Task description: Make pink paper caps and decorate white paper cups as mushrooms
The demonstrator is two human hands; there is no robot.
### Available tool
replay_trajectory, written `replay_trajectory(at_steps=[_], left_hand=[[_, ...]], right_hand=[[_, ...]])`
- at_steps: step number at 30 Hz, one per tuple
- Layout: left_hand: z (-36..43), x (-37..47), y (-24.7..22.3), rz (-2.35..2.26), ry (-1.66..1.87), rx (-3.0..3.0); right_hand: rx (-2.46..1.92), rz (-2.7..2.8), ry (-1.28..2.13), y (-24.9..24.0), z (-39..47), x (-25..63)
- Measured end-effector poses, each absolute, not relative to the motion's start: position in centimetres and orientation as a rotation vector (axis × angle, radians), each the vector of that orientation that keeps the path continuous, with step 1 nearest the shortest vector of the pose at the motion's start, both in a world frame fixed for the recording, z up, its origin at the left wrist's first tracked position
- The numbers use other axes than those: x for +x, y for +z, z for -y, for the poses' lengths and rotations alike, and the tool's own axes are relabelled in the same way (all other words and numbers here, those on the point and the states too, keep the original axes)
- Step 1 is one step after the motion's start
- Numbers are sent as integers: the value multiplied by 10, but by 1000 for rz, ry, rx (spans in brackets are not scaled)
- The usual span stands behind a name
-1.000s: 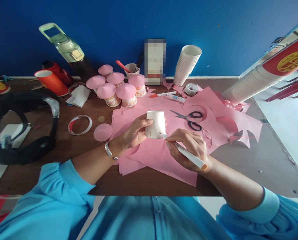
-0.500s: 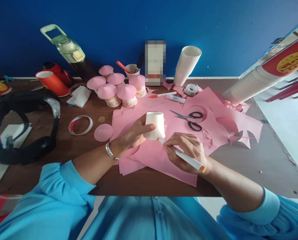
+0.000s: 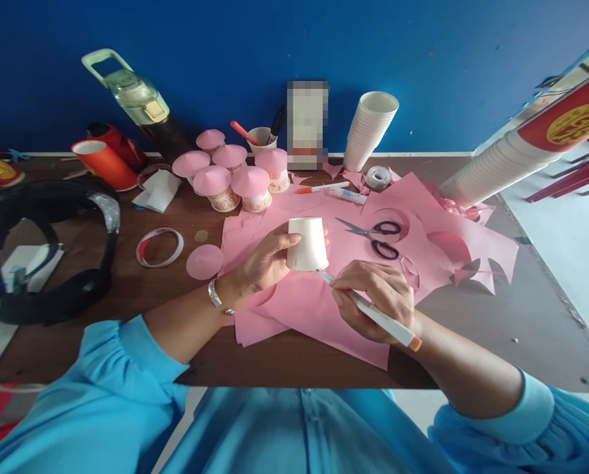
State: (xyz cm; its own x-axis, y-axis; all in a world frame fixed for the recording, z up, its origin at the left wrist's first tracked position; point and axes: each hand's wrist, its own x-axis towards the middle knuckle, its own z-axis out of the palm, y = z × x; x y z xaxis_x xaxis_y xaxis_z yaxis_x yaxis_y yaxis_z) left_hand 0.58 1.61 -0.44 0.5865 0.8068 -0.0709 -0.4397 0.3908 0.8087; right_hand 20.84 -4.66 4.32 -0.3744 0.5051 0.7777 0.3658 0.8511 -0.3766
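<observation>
Paper cup, white and turned upside down, was the thing in hand, and I took it as my landmark. It was held just above the pink paper sheets on the worktop, a little nearer me than the scissors, which lay to its right. My left hand was closed around the cup's left side, thumb on the near wall and fingers behind. My right hand, just below and right of the cup, was clamped on a white marker with an orange end cap; its tip seemed to touch the cup's lower rim, though I could not tell for sure at that size.

I judged the cup to be very light and thin-walled, stiff enough near the rolled rim and the base but quick to dent if squeezed mid-wall. Its surface looked smooth and might slip, so the best hold seemed a gentle one spanning the wall close to the base, bracing against the pen's push.

Behind the cup stood a cluster of pink-capped cups, and further back and right a leaning stack of white cups. Left of the cup lay a pink paper disc.
</observation>
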Motion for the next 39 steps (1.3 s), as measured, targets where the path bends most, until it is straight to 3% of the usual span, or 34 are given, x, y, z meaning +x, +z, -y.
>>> replay_trajectory(at_steps=[39], left_hand=[[-15,9,5,-476,791,888]], right_hand=[[-755,2019,108,40,46,208]])
